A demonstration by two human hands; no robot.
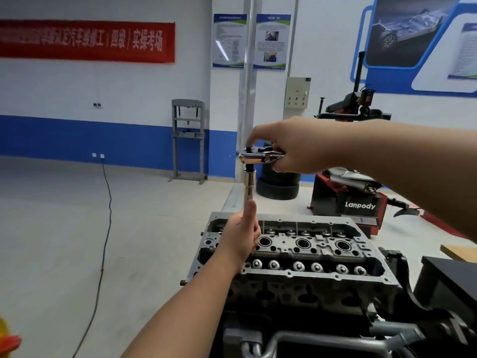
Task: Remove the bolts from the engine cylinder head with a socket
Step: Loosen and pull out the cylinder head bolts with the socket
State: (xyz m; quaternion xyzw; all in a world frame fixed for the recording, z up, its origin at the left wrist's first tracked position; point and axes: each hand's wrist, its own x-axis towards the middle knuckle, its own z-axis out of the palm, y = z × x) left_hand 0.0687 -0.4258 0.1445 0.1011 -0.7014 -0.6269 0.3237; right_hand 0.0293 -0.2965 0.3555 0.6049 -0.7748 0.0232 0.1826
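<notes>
Workshop hall, grey floor (64, 228), white wall with blue band; red banner (85, 41) upper left, grey press frame (189, 139) against the wall, red tyre changer (348, 197) marked "Lanpody" at right, stacked tyres (278, 184) beside it, black cable (107, 215) trailing across the floor.

Engine cylinder head (291, 254) at lower centre on a dark stand, top face exposed: three round bores in a row, valve tops in lines either side.

Right hand (291, 148) raised above the head's left end, fingers curled round the chrome ratchet (254, 158), index fingertip on its top. Handle mostly hidden in the palm.

Left hand (238, 236) below, fingers wrapped round the lower shaft, thumb lying up along it.

Socket extension (249, 186) upright between both hands, joined to the ratchet's drive. Lower end hidden behind the left hand; contact with a bolt not determinable.
</notes>
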